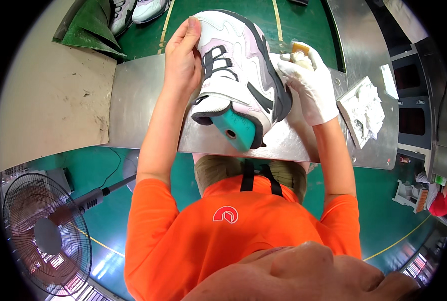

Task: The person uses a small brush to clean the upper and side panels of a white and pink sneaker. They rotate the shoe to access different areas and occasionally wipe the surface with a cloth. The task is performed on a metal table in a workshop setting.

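A white and lilac sneaker with a dark sole and black laces is held up over the steel worktop, toe pointing away from me. A teal shoe last with a round hole sticks out of its collar. My bare left hand grips the shoe's left side near the toe, thumb on the upper. In a white glove, my right hand is beside the sole on the right. Its fingers are closed on a small yellow-brown and off-white piece, whose kind I cannot make out.
A steel ledge borders a green conveyor belt, where more sneakers sit far left beside a green flap. Crumpled white cloth lies on a pad at right. A standing fan is at lower left.
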The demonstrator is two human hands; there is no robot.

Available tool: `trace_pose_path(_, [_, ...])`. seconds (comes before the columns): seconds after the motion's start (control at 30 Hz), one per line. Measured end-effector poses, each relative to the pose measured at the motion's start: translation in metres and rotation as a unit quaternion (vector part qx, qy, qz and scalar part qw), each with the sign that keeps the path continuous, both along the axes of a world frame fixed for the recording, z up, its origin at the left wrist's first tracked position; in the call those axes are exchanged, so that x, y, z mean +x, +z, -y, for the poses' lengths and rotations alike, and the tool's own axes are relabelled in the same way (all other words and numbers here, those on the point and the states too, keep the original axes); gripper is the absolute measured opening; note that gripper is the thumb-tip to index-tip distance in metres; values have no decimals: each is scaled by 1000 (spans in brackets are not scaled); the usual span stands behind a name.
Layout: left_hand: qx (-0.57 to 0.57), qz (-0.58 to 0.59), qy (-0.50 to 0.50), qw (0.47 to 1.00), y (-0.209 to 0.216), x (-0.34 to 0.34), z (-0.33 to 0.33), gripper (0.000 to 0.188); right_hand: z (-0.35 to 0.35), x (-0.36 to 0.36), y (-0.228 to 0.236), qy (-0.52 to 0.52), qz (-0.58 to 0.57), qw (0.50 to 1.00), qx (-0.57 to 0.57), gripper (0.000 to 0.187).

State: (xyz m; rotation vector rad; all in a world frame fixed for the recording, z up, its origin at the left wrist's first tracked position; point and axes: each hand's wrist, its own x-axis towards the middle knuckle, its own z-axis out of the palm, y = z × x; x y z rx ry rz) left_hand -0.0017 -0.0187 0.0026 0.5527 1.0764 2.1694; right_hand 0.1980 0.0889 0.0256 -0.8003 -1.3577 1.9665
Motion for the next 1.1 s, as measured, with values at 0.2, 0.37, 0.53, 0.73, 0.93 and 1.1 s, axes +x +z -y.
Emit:
trace_pose_path(0.2, [-5, 5, 2, 1000, 1, 2, 1, 33, 0, 1, -2, 45, 24, 998, 34, 56])
trace_pose_path(0.37, [-5, -1, 8, 1000, 2, 3, 1, 34, 2, -1, 1, 50, 39, 997, 52, 57])
trace_pose_path(0.53, [-5, -3, 11, 1000, 4, 5, 1, 34, -4, 10, 1, 34, 49, 996, 62, 59])
trace_pose_path(0.73, [0, -26, 37, 999, 6, 9, 6, 35, -7, 78, 19, -67, 118, 973, 189, 62])
trace_pose_path(0.93, [5, -111, 81, 990, 12, 18, 13, 28, -3, 153, 2, -137, 295, 909, 262, 63])
trace_pose_path(1.1, [11, -157, 96, 983, 15, 24, 14, 32, 22, 177, 2, -137, 237, 940, 204, 70])
